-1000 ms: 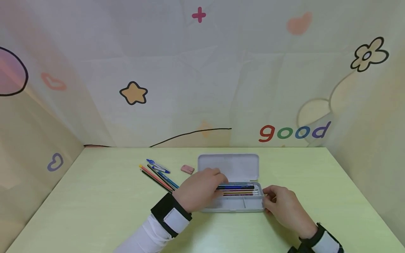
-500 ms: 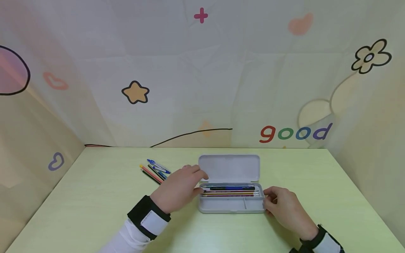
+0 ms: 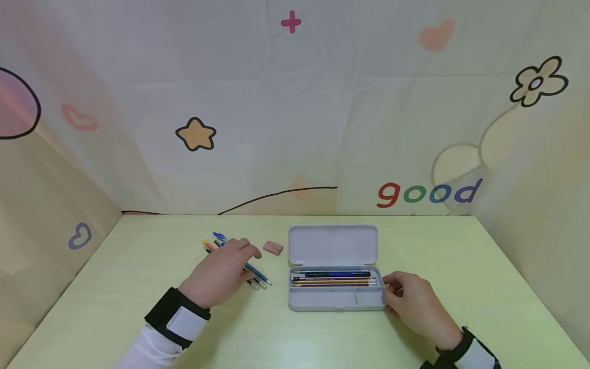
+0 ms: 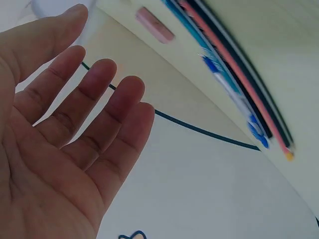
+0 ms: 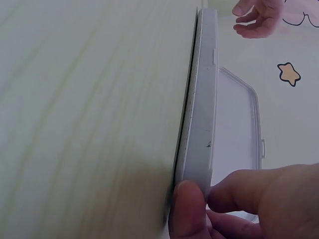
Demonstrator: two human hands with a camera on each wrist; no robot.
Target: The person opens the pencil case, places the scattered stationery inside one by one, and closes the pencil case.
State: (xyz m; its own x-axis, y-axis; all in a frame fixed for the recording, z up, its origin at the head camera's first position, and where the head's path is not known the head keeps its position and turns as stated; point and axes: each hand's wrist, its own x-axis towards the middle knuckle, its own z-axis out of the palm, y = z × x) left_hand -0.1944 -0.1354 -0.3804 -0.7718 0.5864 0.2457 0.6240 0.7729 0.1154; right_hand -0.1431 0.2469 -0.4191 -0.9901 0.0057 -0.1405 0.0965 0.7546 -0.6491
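Observation:
My left hand hovers over the loose pencils, fingers loosely bent and nothing held. In the left wrist view its palm and parted fingers show, apart from the pencils and a blue-and-white pen. An open grey pencil case lies right of it, with several pencils and a dark blue pen in the rear compartment. My right hand holds the case's right end. Thumb and curled fingers grip that corner in the right wrist view, beside the case's front wall.
A pink eraser lies between the pencils and the case. The case's lid is folded back flat behind it. A printed cloth backdrop rises at the rear edge of the pale table.
My left hand has moved left, away from the pencil case and past the eraser, to over the loose pencils. The right hand has stayed at the case's right end.

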